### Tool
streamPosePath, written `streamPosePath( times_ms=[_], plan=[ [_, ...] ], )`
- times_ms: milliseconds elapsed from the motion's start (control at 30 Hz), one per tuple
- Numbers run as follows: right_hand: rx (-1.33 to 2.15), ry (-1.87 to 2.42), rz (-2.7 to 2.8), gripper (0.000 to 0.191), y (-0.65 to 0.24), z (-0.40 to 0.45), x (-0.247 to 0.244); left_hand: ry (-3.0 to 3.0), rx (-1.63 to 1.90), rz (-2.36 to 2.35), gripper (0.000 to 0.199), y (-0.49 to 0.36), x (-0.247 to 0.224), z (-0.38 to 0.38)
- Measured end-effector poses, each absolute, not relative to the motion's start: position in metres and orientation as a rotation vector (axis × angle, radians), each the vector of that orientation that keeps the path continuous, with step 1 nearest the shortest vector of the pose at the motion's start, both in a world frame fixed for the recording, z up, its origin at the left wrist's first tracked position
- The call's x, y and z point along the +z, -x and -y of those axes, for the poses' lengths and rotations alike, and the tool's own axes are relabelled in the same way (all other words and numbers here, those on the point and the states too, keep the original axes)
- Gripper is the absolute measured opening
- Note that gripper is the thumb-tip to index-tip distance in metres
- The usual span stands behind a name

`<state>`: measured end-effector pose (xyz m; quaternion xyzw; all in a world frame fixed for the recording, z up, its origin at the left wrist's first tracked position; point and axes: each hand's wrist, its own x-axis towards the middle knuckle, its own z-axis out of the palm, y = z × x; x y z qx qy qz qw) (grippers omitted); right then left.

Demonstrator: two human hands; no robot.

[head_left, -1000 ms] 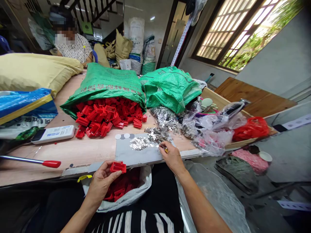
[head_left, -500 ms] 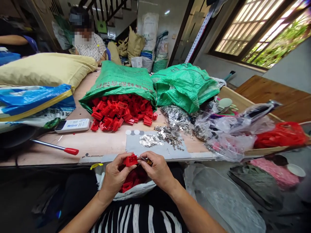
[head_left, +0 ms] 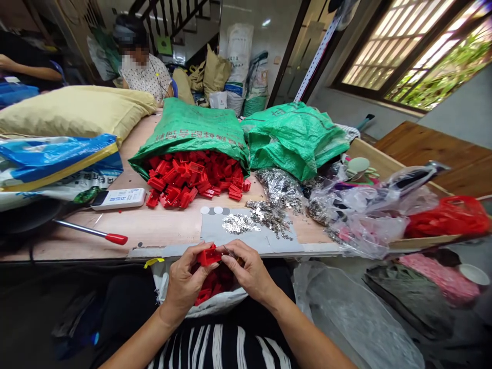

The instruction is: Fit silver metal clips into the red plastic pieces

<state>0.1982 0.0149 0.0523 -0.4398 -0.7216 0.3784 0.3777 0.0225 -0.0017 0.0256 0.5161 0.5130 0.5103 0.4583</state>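
Note:
My left hand (head_left: pixel 183 277) pinches a small red plastic part (head_left: pixel 209 254), boxy with an open side, just in front of the table's edge. Close against its right side is my right hand (head_left: pixel 249 269), fingers closed around a small tool with a thin metal shaft (head_left: pixel 224 249); its handle is mostly hidden by the fingers. Below both hands, a white sack (head_left: pixel 221 301) on the lap holds more red parts (head_left: pixel 214 284). On a grey mat (head_left: pixel 211 230) beyond the hands lie a pile of shiny small metal pieces (head_left: pixel 237 223) and a darker pile (head_left: pixel 269 215).
A green sack (head_left: pixel 203 123) spills red parts (head_left: pixel 184 179) onto the table. Another green sack (head_left: pixel 292 133), clear plastic bags (head_left: pixel 369 225) and a red bag (head_left: pixel 449 215) are to the right. A red-tipped lever (head_left: pixel 115 239) juts in at left. A person (head_left: pixel 146 77) sits across.
My right hand has turned, with its fingers more curled, so the tool's yellow-and-dark handle is now mostly out of sight. The red part is tilted slightly differently. The whole view has shifted a little.

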Motion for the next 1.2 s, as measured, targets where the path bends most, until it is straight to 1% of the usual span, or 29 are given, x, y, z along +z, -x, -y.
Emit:
streamPosePath(
  times_ms=[200, 533, 700, 867, 1000, 1200],
  plan=[
    [0.971, 1.221, 1.763, 0.010, -0.200, -0.017, 0.051, -1.336, 1.264, -1.260, 0.033, -0.023, 0.027, 0.002],
    [1.136, 1.218, 1.612, 0.013, -0.198, -0.013, 0.046, -1.571, 1.295, -1.250, 0.032, -0.022, 0.015, 0.000],
    [1.029, 1.286, 1.674, 0.016, -0.196, -0.010, 0.047, -1.775, 1.355, -1.325, 0.031, -0.022, 0.019, 0.001],
    [0.965, 1.321, 1.708, 0.014, -0.194, -0.008, 0.049, -1.938, 1.423, -1.327, 0.030, -0.023, 0.022, 0.003],
    [0.945, 1.362, 1.694, 0.012, -0.191, -0.007, 0.048, -1.988, 1.436, -1.323, 0.031, -0.023, 0.021, 0.003],
    [0.974, 1.425, 1.639, 0.016, -0.188, -0.007, 0.047, -2.000, 1.441, -1.336, 0.031, -0.024, 0.018, 0.004]
  ],
)
